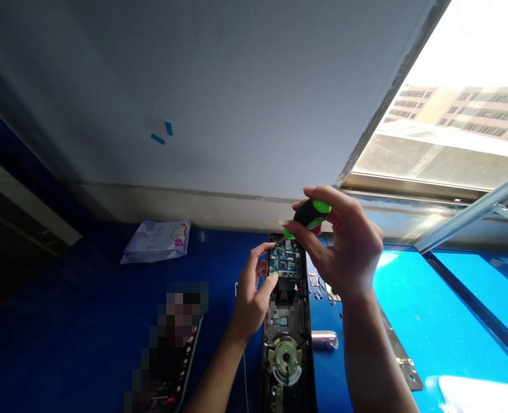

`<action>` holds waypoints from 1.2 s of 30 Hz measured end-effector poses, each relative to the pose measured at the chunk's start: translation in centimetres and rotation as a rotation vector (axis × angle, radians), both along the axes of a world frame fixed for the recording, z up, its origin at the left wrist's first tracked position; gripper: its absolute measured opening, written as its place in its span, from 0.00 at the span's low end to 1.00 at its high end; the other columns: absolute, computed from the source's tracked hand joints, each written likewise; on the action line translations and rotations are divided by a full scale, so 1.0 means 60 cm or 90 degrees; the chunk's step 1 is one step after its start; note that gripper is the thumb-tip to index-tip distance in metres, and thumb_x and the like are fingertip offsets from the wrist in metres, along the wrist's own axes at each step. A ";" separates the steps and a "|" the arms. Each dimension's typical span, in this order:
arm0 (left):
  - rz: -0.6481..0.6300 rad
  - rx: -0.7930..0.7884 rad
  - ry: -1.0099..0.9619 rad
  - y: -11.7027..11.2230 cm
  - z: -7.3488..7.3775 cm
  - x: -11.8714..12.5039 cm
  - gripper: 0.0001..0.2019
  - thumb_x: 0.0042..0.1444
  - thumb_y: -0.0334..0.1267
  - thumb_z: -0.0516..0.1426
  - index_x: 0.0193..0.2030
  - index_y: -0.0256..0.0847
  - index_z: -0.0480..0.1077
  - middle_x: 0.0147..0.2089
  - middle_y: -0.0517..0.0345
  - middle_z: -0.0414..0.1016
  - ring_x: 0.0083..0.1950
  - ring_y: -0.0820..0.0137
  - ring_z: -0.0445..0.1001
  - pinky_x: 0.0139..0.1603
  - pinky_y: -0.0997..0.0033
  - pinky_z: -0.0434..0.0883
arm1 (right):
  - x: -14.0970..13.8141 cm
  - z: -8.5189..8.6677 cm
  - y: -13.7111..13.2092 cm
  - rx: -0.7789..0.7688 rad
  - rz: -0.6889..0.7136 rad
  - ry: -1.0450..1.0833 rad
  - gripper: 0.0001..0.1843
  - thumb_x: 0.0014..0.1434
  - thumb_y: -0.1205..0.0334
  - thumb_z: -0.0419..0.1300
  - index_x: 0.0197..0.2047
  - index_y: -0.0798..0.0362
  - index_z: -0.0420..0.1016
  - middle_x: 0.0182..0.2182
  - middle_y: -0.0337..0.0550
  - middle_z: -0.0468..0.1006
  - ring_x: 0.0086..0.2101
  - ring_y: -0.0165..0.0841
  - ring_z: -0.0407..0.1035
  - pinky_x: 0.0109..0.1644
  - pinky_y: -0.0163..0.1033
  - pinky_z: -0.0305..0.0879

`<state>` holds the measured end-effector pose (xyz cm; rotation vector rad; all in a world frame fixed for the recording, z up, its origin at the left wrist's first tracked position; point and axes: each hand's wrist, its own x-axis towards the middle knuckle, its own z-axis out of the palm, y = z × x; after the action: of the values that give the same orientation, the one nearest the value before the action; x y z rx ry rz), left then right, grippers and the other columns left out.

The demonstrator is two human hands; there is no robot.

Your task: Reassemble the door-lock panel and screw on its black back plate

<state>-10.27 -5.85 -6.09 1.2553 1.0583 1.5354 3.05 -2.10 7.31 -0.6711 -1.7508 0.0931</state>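
Note:
A long black electronic door lock housing (286, 312) lies open-faced on the blue table, with a round metal mechanism (287, 358) in its lower part. At its far end sits a blue circuit board (284, 261). My right hand (348, 246) is closed around the black and green handle of a screwdriver (309, 218). The shaft slants down toward the upper left corner of the board; its tip is too small to make out clearly. My left hand (254, 292) grips the housing's left side, thumb on the board's lower edge and index finger close to the screwdriver tip.
Right of the housing are small screws (318, 294) and a pink cylinder (324, 339). A metal plate (408, 373) lies beyond my right forearm. A phone (178, 355), partly blurred, and a white plastic packet (156, 241) are on the left. A wall and window border the table.

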 end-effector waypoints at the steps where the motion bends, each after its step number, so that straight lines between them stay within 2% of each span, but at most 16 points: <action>1: -0.001 -0.002 -0.004 0.000 0.001 0.001 0.21 0.65 0.35 0.57 0.65 0.48 0.67 0.71 0.53 0.70 0.68 0.57 0.72 0.65 0.57 0.71 | -0.001 -0.002 0.001 0.004 -0.007 0.009 0.19 0.62 0.62 0.72 0.55 0.46 0.76 0.44 0.42 0.84 0.37 0.36 0.82 0.37 0.43 0.79; 6: -0.004 -0.012 -0.018 -0.002 0.005 0.003 0.21 0.64 0.35 0.56 0.64 0.49 0.67 0.69 0.54 0.72 0.65 0.57 0.75 0.64 0.56 0.72 | -0.006 -0.004 0.002 -0.021 -0.076 0.050 0.19 0.59 0.57 0.74 0.50 0.44 0.73 0.35 0.37 0.79 0.30 0.35 0.77 0.33 0.43 0.77; 10: -0.003 0.001 -0.033 -0.002 0.003 0.006 0.23 0.65 0.35 0.55 0.66 0.50 0.66 0.71 0.54 0.70 0.70 0.56 0.72 0.67 0.55 0.72 | -0.014 0.002 -0.005 0.013 -0.123 0.035 0.15 0.59 0.58 0.75 0.44 0.45 0.73 0.32 0.36 0.76 0.24 0.29 0.70 0.28 0.40 0.72; 13: 0.010 0.001 -0.048 0.000 0.003 0.010 0.28 0.65 0.35 0.56 0.71 0.53 0.63 0.75 0.55 0.66 0.76 0.54 0.65 0.70 0.53 0.71 | -0.024 0.005 -0.012 0.083 -0.193 0.021 0.13 0.59 0.57 0.75 0.38 0.46 0.73 0.30 0.35 0.74 0.24 0.29 0.67 0.28 0.40 0.70; 15: 0.009 -0.004 -0.060 0.001 0.005 0.012 0.30 0.65 0.35 0.56 0.73 0.53 0.61 0.76 0.55 0.65 0.78 0.53 0.61 0.71 0.51 0.70 | -0.031 0.004 -0.016 0.083 -0.229 0.012 0.12 0.60 0.55 0.74 0.38 0.46 0.74 0.29 0.35 0.73 0.26 0.31 0.68 0.30 0.41 0.70; 18: -0.004 -0.008 -0.082 0.001 0.007 0.012 0.31 0.64 0.36 0.56 0.74 0.51 0.62 0.76 0.55 0.66 0.78 0.53 0.62 0.72 0.50 0.69 | -0.034 0.003 -0.018 0.070 -0.252 0.009 0.12 0.61 0.54 0.73 0.37 0.46 0.74 0.28 0.35 0.74 0.26 0.31 0.69 0.31 0.41 0.70; 20: -0.004 -0.013 -0.084 0.001 0.008 0.012 0.31 0.64 0.36 0.57 0.74 0.52 0.62 0.75 0.55 0.67 0.77 0.53 0.63 0.72 0.51 0.70 | -0.030 0.005 -0.016 0.056 -0.228 0.008 0.11 0.62 0.55 0.72 0.38 0.46 0.75 0.27 0.34 0.75 0.24 0.29 0.68 0.31 0.39 0.69; 23: 0.001 -0.019 -0.069 0.000 0.008 0.010 0.31 0.64 0.36 0.56 0.74 0.52 0.62 0.75 0.55 0.67 0.76 0.53 0.65 0.71 0.51 0.71 | -0.010 0.014 -0.013 -0.002 -0.136 -0.028 0.05 0.65 0.61 0.67 0.43 0.47 0.75 0.30 0.34 0.79 0.24 0.27 0.69 0.32 0.36 0.70; 27: 0.000 -0.016 -0.054 0.000 0.006 0.009 0.32 0.63 0.36 0.56 0.75 0.53 0.61 0.76 0.55 0.65 0.78 0.53 0.62 0.71 0.52 0.71 | 0.013 0.026 -0.015 -0.054 -0.046 -0.098 0.06 0.67 0.64 0.60 0.47 0.48 0.74 0.36 0.37 0.81 0.29 0.26 0.71 0.35 0.35 0.71; 29: -0.005 -0.021 -0.058 0.001 0.003 0.009 0.32 0.63 0.36 0.56 0.75 0.53 0.61 0.76 0.56 0.65 0.77 0.53 0.63 0.71 0.52 0.71 | 0.011 0.024 -0.016 -0.028 -0.092 -0.076 0.01 0.66 0.63 0.62 0.41 0.48 0.73 0.31 0.35 0.78 0.26 0.26 0.68 0.32 0.35 0.69; 31: -0.006 -0.025 -0.062 0.002 0.001 0.010 0.32 0.63 0.36 0.56 0.75 0.53 0.61 0.76 0.55 0.66 0.75 0.54 0.67 0.71 0.52 0.71 | -0.001 0.018 -0.015 0.026 -0.201 -0.022 0.10 0.65 0.58 0.67 0.34 0.48 0.71 0.24 0.32 0.72 0.22 0.25 0.63 0.28 0.35 0.64; 33: 0.003 -0.023 -0.061 0.002 -0.001 0.010 0.32 0.64 0.37 0.56 0.75 0.52 0.61 0.76 0.54 0.66 0.74 0.55 0.68 0.71 0.53 0.70 | -0.015 0.011 -0.014 0.068 -0.281 0.013 0.15 0.63 0.53 0.71 0.31 0.47 0.70 0.22 0.31 0.70 0.21 0.26 0.61 0.27 0.36 0.63; 36: 0.017 -0.016 -0.059 0.001 0.000 0.011 0.31 0.64 0.37 0.56 0.74 0.52 0.62 0.76 0.55 0.65 0.76 0.54 0.65 0.73 0.51 0.68 | -0.025 0.011 -0.017 0.071 -0.255 -0.007 0.11 0.64 0.55 0.70 0.34 0.47 0.73 0.24 0.33 0.74 0.23 0.27 0.66 0.30 0.36 0.67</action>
<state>-9.61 -5.80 -6.12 1.1459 1.0353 1.5807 1.57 -3.10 7.97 -0.9263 -1.5878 -0.2823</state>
